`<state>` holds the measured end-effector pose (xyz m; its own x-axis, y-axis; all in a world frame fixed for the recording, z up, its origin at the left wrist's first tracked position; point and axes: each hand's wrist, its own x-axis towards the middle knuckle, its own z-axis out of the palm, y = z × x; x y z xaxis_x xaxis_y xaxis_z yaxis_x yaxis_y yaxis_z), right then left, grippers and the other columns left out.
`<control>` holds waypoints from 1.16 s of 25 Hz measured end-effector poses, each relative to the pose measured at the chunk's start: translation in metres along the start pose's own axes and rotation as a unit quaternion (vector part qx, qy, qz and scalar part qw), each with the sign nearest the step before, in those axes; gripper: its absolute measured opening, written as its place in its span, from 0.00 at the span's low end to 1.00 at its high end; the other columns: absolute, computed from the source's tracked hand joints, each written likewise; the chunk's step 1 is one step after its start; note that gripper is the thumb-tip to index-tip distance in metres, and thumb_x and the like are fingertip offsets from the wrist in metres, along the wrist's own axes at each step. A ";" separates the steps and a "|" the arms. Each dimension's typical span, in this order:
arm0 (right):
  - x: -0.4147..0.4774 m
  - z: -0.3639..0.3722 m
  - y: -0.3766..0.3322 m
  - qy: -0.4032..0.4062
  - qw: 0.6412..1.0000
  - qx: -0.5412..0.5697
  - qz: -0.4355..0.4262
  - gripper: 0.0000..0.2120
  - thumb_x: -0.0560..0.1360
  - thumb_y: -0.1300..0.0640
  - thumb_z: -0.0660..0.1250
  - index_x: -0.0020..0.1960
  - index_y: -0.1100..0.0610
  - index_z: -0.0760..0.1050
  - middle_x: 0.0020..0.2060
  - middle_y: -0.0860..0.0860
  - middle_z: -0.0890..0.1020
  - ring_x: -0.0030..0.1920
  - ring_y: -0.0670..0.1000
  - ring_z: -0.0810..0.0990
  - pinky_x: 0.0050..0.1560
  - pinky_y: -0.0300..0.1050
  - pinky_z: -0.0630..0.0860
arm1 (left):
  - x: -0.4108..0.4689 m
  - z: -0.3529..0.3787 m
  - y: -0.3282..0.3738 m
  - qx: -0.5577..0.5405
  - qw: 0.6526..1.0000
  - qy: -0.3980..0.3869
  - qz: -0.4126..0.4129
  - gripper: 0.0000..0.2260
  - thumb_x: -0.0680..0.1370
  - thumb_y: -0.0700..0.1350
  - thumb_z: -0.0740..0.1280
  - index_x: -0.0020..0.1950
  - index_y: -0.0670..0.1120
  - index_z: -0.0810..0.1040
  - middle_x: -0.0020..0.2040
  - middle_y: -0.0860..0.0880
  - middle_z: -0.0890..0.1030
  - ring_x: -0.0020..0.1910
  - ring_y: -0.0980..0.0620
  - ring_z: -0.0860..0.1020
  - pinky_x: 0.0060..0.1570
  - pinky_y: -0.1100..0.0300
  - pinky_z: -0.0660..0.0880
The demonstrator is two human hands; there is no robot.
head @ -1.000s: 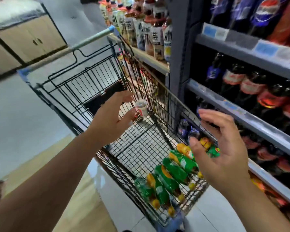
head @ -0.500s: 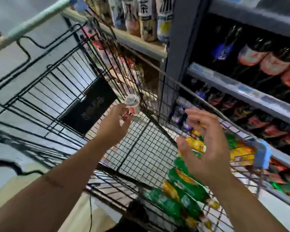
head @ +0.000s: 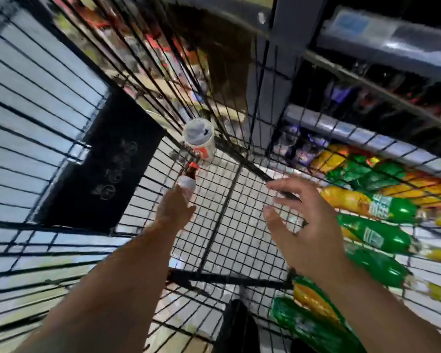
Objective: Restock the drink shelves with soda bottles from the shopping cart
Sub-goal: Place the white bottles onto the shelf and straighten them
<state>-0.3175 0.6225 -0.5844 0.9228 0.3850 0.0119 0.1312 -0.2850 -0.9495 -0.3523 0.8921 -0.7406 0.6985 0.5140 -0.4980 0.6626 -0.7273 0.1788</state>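
Note:
I look down into a black wire shopping cart [head: 222, 225]. Several green and orange soda bottles [head: 382, 235] lie along its right side. My left hand [head: 175, 208] reaches deep into the cart, and its bunched fingertips pinch the lower end of a small dark bottle [head: 188, 180] with a white label and a red cap. Just beyond this bottle stands a white tub [head: 199, 141] with a pale lid, in the far corner of the cart. My right hand [head: 299, 222] hovers over the mesh floor with its fingers spread, empty, left of the soda bottles.
Grey drink shelves [head: 392, 44] with dark bottles rise beyond the cart's right wall. A black panel [head: 107, 164] hangs on the cart's left end. A grey upright post [head: 273, 72] stands behind the far corner. The picture is blurred by motion.
My view has dropped and moved closer into the cart. My left hand has gone deeper and taken the small bottle. My right hand has lowered toward the mesh floor.

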 end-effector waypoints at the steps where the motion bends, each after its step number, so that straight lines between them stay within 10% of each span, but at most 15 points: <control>1: 0.000 0.001 0.010 0.004 1.000 0.001 0.010 0.14 0.76 0.51 0.70 0.60 0.42 0.74 0.59 0.33 0.78 0.61 0.41 0.81 0.59 0.35 0.77 | 0.007 0.008 -0.002 0.049 0.998 0.022 0.012 0.27 0.78 0.53 0.71 0.72 0.42 0.70 0.64 0.41 0.77 0.64 0.41 0.76 0.58 0.50 0.74; 5: -0.008 -0.009 0.035 0.038 0.999 0.000 0.029 0.14 0.76 0.56 0.70 0.61 0.51 0.75 0.59 0.46 0.80 0.63 0.46 0.80 0.61 0.42 0.80 | 0.025 0.023 0.001 0.205 0.978 0.031 0.034 0.28 0.79 0.56 0.68 0.71 0.38 0.70 0.65 0.38 0.75 0.65 0.40 0.72 0.59 0.50 0.74; 15: -0.017 -0.051 0.031 0.105 0.993 -0.008 0.052 0.14 0.76 0.61 0.69 0.61 0.52 0.75 0.58 0.44 0.80 0.61 0.46 0.81 0.59 0.38 0.78 | -0.002 0.022 0.032 0.152 0.980 0.055 0.112 0.17 0.77 0.46 0.70 0.62 0.39 0.75 0.55 0.39 0.80 0.55 0.39 0.79 0.50 0.47 0.80; 20: -0.031 -0.078 0.017 0.127 0.985 -0.015 0.117 0.14 0.77 0.58 0.72 0.61 0.49 0.75 0.59 0.38 0.79 0.60 0.37 0.79 0.56 0.30 0.76 | -0.042 -0.003 0.082 -0.055 0.978 -0.012 0.199 0.24 0.77 0.51 0.72 0.70 0.46 0.69 0.60 0.47 0.75 0.59 0.47 0.74 0.54 0.50 0.77; 24: -0.046 -0.103 -0.001 0.116 0.981 -0.033 0.152 0.18 0.76 0.54 0.74 0.63 0.42 0.74 0.61 0.34 0.77 0.59 0.35 0.79 0.54 0.30 0.77 | -0.092 -0.053 0.149 -0.191 0.933 -0.061 0.298 0.20 0.72 0.57 0.75 0.59 0.62 0.71 0.51 0.62 0.78 0.51 0.62 0.78 0.45 0.64 0.76; 29: -0.082 -0.157 -0.056 0.130 0.982 -0.024 0.138 0.29 0.70 0.46 0.77 0.68 0.36 0.72 0.62 0.33 0.78 0.63 0.35 0.76 0.58 0.28 0.75 | -0.192 -0.137 0.237 -0.284 0.843 -0.111 0.443 0.23 0.69 0.58 0.76 0.59 0.74 0.71 0.53 0.64 0.82 0.53 0.62 0.81 0.50 0.55 0.82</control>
<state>-0.3438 0.4687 -0.4824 0.9859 0.0523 -0.1589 -0.1261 -0.3915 -0.9115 -0.2924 0.6834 -0.4863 0.9614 -0.2601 -0.0898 -0.0269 -0.4134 0.9101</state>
